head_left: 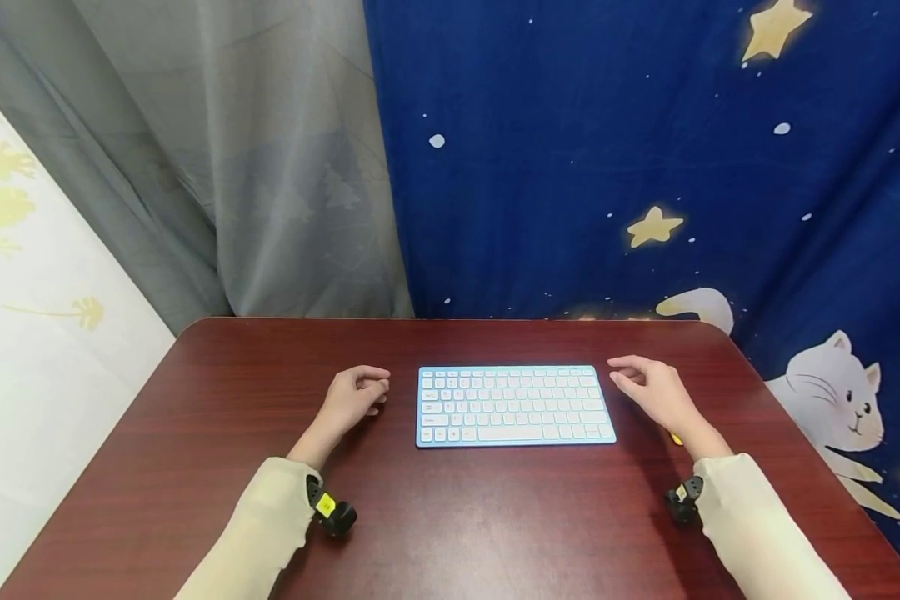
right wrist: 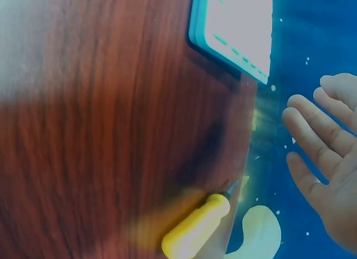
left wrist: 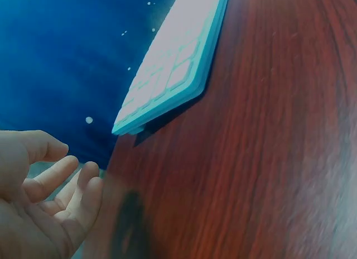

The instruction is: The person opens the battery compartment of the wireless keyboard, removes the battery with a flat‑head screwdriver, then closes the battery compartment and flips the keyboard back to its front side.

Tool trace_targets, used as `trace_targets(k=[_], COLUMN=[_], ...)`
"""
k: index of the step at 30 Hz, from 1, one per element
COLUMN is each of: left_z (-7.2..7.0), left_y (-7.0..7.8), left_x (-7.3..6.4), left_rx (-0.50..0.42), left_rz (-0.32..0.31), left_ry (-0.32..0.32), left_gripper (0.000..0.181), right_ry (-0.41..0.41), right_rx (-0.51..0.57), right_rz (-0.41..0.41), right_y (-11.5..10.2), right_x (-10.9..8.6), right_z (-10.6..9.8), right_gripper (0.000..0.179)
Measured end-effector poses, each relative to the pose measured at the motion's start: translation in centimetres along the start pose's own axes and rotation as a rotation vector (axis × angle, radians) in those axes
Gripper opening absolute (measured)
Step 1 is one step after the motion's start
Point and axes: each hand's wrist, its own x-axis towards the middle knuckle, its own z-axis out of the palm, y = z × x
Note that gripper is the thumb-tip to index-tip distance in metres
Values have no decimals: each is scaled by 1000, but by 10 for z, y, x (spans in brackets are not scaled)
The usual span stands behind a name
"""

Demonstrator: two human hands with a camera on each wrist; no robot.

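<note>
A light blue keyboard with white keys (head_left: 513, 407) lies flat on the table. To its left, my left hand (head_left: 354, 397) hovers with loosely bent fingers and holds nothing; the left wrist view shows the hand (left wrist: 50, 197) apart from the keyboard's corner (left wrist: 162, 91). On the other side my right hand (head_left: 656, 390) is near the keyboard's right edge, its fingers relaxed around nothing. Below that hand lies a yellow-handled screwdriver (right wrist: 195, 231) with a black collar and a short visible shaft. In the head view the right wrist hides most of it.
The dark red wooden table (head_left: 510, 517) has rounded far corners. A grey curtain (head_left: 300, 167) and a blue star-patterned curtain (head_left: 540, 183) hang right behind its far edge. Each wrist carries a small black camera, like the one (head_left: 333, 510) on the left.
</note>
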Motion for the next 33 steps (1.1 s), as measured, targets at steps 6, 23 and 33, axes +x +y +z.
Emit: trace_targets(k=[6, 23, 33], left_z=[15, 43, 50], left_y=[0, -3, -7], left_x=[0, 6, 12], left_rx=[-28, 43, -24], left_rz=[0, -8, -31], left_ry=[9, 25, 37], left_gripper=[25, 23, 23], right_ry=[-17, -76, -83], right_rx=[8, 13, 33], right_rz=[12, 34, 78], right_y=[0, 9, 10], right_x=[-1, 0, 2], right_z=[8, 23, 28], right_gripper=[28, 27, 25])
